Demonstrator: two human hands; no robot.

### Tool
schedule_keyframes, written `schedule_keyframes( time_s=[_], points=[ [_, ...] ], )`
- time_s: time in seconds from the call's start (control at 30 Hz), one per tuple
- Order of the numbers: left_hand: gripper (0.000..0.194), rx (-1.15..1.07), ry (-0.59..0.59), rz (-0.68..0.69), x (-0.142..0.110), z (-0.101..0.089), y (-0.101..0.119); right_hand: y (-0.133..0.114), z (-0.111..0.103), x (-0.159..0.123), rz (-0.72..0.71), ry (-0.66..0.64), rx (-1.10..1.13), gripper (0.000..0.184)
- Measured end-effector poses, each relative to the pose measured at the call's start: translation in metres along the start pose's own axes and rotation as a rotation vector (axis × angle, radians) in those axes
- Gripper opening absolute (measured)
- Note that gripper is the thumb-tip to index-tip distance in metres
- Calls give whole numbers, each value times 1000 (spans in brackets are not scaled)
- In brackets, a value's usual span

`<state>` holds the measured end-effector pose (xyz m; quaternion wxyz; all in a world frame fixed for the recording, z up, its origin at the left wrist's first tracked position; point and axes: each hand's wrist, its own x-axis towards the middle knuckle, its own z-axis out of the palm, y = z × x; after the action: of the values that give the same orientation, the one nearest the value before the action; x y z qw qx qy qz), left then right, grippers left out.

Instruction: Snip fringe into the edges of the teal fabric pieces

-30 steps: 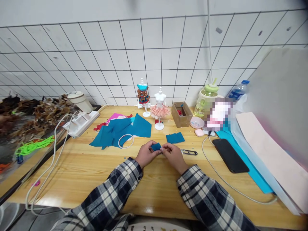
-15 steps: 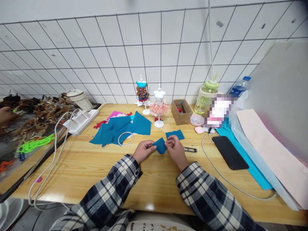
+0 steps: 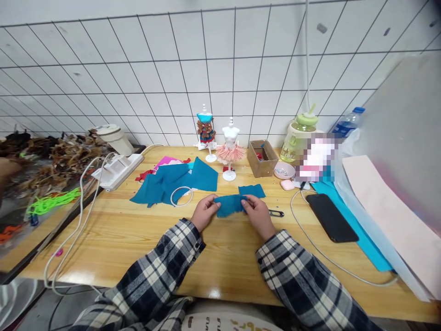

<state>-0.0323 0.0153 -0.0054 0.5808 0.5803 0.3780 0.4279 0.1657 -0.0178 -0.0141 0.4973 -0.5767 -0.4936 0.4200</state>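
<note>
A small teal fabric piece (image 3: 229, 206) is stretched out flat between my two hands, just above the table. My left hand (image 3: 206, 212) pinches its left end between thumb and fingers. At the right end, my right hand (image 3: 257, 216) grips the corner the same way. Behind my right hand lies a second teal fabric strip (image 3: 252, 190). Partly hidden beside that hand is a black thread snipper or similar small tool (image 3: 276, 213). Larger teal cloth pieces (image 3: 172, 181) lie to the left, with a white ring (image 3: 182, 196) on their edge.
Two miniature dress forms stand behind, one with a pink ruffled skirt (image 3: 230, 153), one in a teal-and-brown outfit (image 3: 206, 128). Right of them are a cardboard box (image 3: 262, 161), pink dish (image 3: 284, 171), green-lidded bottle (image 3: 299, 133) and black phone (image 3: 331, 217). A power strip (image 3: 117, 171) sits left.
The teal piece was bunched and folded between my fingers; now it is spread into a wide strip. My hands have moved farther apart. The view has shifted slightly.
</note>
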Motion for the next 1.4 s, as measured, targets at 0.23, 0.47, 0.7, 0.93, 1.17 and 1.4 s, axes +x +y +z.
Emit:
schedule_keyframes(
  time_s=[0.23, 0.47, 0.7, 0.93, 1.17, 1.4],
  points=[
    [19, -93, 76, 17, 4, -7, -9, -5, -6, -3, 75, -81, 264, 54],
    [15, -216, 112, -10, 2, -7, -6, -5, -5, -5, 56, -95, 277, 55],
    [20, -595, 50, -196, 2, 1, 7, -10, -5, -7, 163, -196, 308, 37],
    [18, -671, -13, -275, 2, 1, 10, -14, -2, -12, 72, -229, 150, 60],
    [21, -675, 40, -266, 6, -8, 8, -4, -11, 2, 66, -45, 247, 38],
    [16, -475, -72, -221, 2, -11, 4, -7, -26, 12, 223, 88, 726, 37]
  ],
)
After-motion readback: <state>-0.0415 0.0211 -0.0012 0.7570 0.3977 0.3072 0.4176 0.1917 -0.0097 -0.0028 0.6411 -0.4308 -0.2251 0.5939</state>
